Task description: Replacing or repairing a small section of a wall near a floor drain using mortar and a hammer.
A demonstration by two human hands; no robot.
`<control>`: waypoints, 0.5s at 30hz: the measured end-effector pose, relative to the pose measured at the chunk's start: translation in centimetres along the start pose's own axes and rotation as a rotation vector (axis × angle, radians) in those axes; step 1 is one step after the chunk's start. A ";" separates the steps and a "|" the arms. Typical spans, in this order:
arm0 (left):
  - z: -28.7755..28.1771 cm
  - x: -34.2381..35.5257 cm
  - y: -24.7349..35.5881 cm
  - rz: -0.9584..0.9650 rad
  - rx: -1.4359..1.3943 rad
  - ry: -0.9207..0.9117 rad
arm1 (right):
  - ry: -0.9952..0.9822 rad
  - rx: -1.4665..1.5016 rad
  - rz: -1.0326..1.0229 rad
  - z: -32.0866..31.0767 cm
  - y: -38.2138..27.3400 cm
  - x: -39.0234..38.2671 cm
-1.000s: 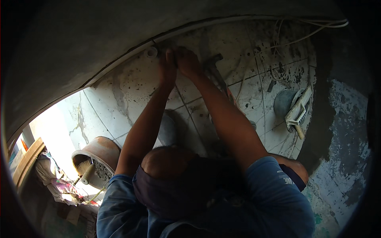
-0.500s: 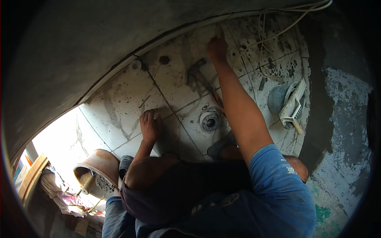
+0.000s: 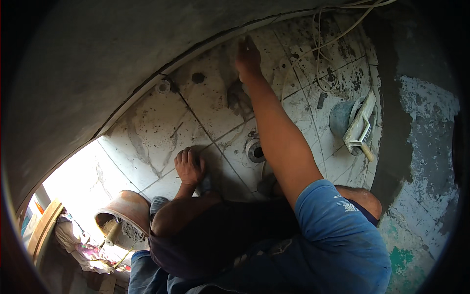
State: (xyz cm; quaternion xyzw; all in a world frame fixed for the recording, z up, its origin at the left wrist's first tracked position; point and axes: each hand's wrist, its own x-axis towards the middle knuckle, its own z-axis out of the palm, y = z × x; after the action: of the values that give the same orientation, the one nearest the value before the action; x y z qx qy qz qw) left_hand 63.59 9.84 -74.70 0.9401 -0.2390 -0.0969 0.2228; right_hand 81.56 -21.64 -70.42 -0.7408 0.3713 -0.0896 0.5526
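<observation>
Far left: bucket, grey mix inside. Next, pale ring at the floor's edge. Left hand was released, fingers loosely bent over the floor tiles. Right hand reached over the far tiles; grip could not be told. Far right: hand float.

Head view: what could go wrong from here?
The dirt-specked tiles might scuff the right hand stretched out over them. Dirt could fall into the round floor opening beside the right forearm. The pale float, tilted against the grey container, might slip if bumped.
</observation>
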 end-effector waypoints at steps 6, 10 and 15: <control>0.0 0.2 0.1 -0.002 0.027 -0.010 | -0.121 0.060 -0.065 7.0 0.4 -5.3; 0.1 0.2 0.0 -0.007 0.025 -0.021 | -0.158 0.047 -0.059 9.7 1.6 -9.5; 0.2 -0.1 -0.2 0.006 0.008 -0.010 | 0.133 0.173 -0.027 6.8 -1.5 -3.6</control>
State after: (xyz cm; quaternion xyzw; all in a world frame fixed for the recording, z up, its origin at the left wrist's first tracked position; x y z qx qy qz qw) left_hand 63.58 10.00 -74.96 0.9398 -0.2431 -0.1002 0.2182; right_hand 83.37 -14.00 -70.67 -0.6875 0.3883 -0.1778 0.5873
